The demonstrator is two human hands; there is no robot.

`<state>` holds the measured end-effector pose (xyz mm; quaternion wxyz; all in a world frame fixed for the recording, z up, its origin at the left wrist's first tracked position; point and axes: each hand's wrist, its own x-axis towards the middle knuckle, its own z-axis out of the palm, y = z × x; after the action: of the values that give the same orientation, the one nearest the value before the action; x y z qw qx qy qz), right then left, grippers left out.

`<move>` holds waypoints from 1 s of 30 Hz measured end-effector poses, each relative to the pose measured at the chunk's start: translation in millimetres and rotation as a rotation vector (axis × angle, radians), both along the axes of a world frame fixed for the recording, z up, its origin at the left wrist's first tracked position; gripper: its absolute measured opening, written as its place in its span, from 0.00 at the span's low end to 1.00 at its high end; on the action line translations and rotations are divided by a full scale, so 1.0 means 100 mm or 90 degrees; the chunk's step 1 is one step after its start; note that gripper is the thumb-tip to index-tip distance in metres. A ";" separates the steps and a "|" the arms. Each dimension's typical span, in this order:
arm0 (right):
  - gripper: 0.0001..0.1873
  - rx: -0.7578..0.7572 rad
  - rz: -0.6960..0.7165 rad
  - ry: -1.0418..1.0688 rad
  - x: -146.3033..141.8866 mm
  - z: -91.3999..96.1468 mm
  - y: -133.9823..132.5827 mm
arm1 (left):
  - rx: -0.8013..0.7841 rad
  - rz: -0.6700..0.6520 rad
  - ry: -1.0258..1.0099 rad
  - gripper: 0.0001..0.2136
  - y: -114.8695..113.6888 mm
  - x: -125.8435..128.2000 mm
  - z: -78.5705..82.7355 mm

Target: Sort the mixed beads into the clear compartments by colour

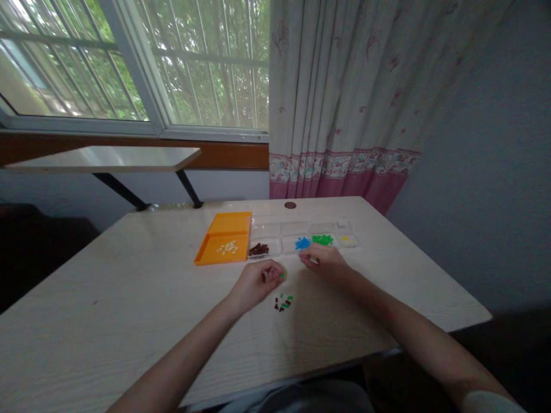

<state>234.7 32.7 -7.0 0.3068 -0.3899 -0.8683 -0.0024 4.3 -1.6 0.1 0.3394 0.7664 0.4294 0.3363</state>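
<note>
My left hand (257,282) is closed in a pinch on a small green piece (282,275) above the table. Just below it lies a loose group of brown and green pieces (286,306). My right hand (326,261) hovers at the front edge of the clear compartment box (288,248), its fingers pinched; what they hold, if anything, is too small to make out. Past that hand the box holds blue pieces (302,244) and green pieces (322,239). Brown pieces (259,249) fill part of the left compartment, and a few yellow bits (345,238) sit at the right.
An orange case (210,254) with white pieces (228,247) adjoins the box on its left. A raised shelf (107,159) on black legs stands at the table's back left. Behind the pale wooden table (142,298) hang curtains (340,103) beside a barred window.
</note>
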 end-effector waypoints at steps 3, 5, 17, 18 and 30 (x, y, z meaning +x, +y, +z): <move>0.07 -0.001 0.079 -0.008 -0.23 -0.01 -0.19 | 0.011 0.001 0.007 0.04 0.00 0.01 -0.01; 0.07 0.005 0.095 -0.016 -0.31 -0.01 -0.26 | 0.016 -0.008 0.015 0.06 -0.01 0.01 -0.01; 0.07 0.044 0.128 -0.030 -0.31 -0.01 -0.29 | -0.022 -0.042 0.004 0.06 -0.02 0.02 -0.02; 0.07 0.048 0.127 -0.027 -0.31 -0.01 -0.29 | -0.029 -0.048 -0.004 0.05 -0.02 0.02 -0.02; 0.07 0.125 0.037 0.083 -0.11 0.10 -0.15 | 0.054 -0.170 0.205 0.04 0.00 -0.05 0.00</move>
<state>224.1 17.3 2.6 0.3990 -0.3319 -0.8531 -0.0530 -0.7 -1.4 0.5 0.2753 0.8741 0.3580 0.1790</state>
